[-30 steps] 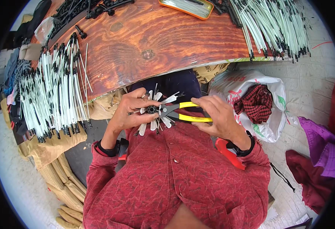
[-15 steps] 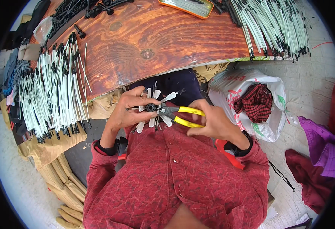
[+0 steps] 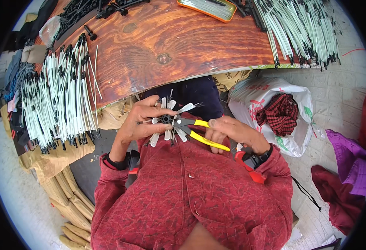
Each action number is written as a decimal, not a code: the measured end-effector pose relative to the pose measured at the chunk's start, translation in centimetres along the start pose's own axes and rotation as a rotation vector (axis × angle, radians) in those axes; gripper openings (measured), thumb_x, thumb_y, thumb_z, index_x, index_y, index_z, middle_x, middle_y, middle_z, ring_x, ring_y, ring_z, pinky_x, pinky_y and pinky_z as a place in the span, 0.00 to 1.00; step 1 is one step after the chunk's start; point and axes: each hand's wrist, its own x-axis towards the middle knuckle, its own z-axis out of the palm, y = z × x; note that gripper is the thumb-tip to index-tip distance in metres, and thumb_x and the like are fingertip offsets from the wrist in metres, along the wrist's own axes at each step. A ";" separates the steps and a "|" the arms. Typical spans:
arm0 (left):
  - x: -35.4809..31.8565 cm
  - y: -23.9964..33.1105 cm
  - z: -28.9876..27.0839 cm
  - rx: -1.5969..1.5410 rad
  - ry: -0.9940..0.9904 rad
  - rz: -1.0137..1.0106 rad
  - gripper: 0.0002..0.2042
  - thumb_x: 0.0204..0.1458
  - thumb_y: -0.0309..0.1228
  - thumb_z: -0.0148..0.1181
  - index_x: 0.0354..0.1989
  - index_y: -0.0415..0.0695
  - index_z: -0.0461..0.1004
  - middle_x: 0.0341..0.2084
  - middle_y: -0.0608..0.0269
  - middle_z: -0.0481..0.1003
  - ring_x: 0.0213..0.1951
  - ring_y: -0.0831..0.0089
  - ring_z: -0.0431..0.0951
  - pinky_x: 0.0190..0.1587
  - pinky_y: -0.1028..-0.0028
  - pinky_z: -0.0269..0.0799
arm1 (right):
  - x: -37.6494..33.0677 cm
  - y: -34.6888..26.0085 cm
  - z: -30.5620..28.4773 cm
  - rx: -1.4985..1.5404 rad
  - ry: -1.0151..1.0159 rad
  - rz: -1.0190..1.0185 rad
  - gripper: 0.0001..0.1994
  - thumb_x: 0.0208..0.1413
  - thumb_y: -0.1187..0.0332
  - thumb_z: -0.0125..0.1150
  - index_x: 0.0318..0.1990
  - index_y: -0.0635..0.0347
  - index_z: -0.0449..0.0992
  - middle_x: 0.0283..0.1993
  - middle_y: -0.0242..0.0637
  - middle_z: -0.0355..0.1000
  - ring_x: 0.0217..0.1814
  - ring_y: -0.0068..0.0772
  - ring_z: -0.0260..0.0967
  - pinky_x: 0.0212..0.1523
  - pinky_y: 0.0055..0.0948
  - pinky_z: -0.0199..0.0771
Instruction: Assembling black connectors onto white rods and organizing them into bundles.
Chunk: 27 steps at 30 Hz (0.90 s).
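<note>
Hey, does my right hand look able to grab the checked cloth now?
Probably not straight away: your right hand is taken up with the pliers. Otherwise the way looks free, with the cloth showing in the bag's open mouth, off to the right.

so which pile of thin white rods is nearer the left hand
The left pile; the right pile lies at the opposite end of the brown wooden table.

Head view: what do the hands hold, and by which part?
Right hand: pliers, by the yellow handles. Left hand: spoked piece with white blades, by its black hub.
</note>
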 end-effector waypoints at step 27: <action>0.2 0.2 0.6 0.047 0.022 -0.012 0.20 0.46 0.32 0.77 0.50 0.46 0.87 0.25 0.69 0.65 0.31 0.73 0.63 0.32 0.71 0.57 | 0.2 -0.9 1.6 -0.879 0.332 -0.470 0.20 0.62 0.76 0.60 0.62 0.57 0.74 0.46 0.47 0.82 0.44 0.50 0.82 0.43 0.40 0.79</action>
